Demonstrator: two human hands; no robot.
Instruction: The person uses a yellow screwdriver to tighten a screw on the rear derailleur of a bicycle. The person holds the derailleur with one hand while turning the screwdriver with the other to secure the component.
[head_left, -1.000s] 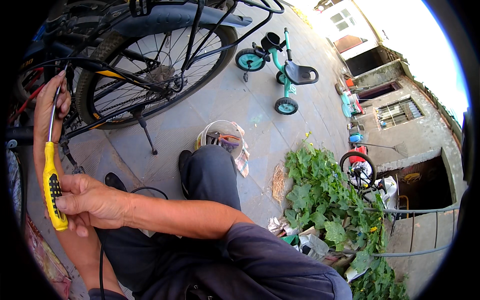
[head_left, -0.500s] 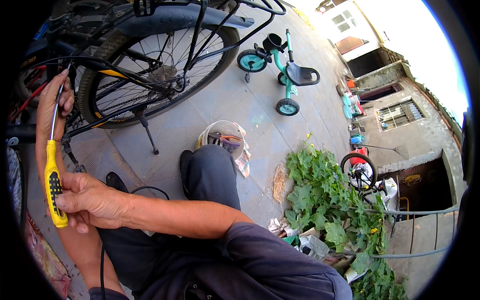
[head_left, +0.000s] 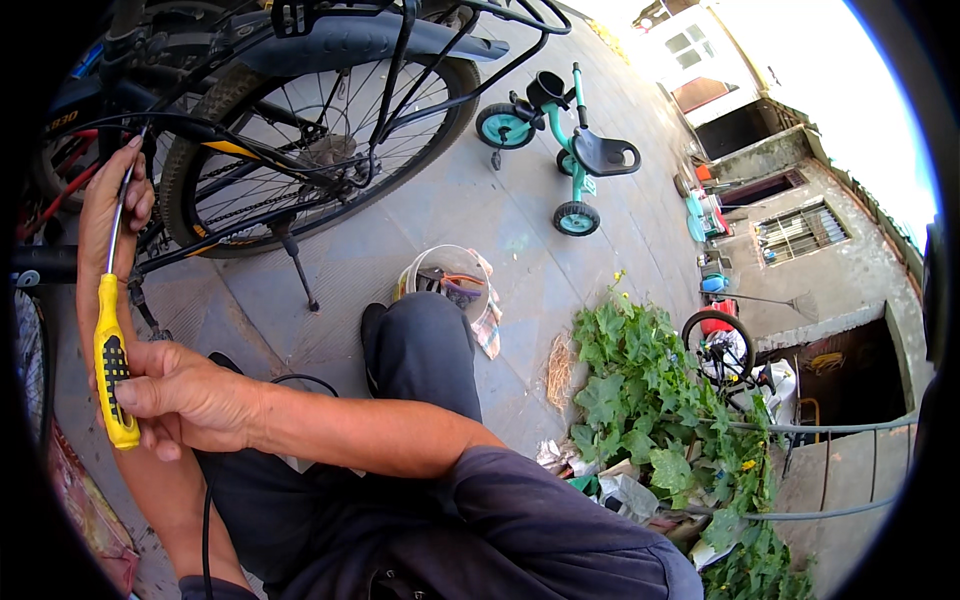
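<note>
My right hand (head_left: 180, 400) grips the yellow-and-black handle of a screwdriver (head_left: 109, 310), its thumb on the textured grip. Higher up, my left hand (head_left: 125, 195) has its fingers curled around the metal shaft, whose tip reaches a black bicycle frame (head_left: 165, 120) with yellow accents; whether the tip touches it or is seated in something I cannot make out. The bicycle's rear wheel (head_left: 185, 200), rack (head_left: 540, 30) and kickstand (head_left: 295, 265) are beside my hands. A thin black cable (head_left: 300, 378) curves near my legs.
A bucket of tools (head_left: 447, 285) stands by my knee (head_left: 420, 360). A turquoise tricycle (head_left: 600, 152) stands beyond it. Leafy plants (head_left: 640, 400) and railings (head_left: 830, 510) are on the right, before a building (head_left: 850, 280) with a small bicycle (head_left: 740, 340) and red containers.
The screwdriver handle and my right hand have shifted slightly up and right with my left hand, still holding the shaft. The whole view has moved a little as well.
</note>
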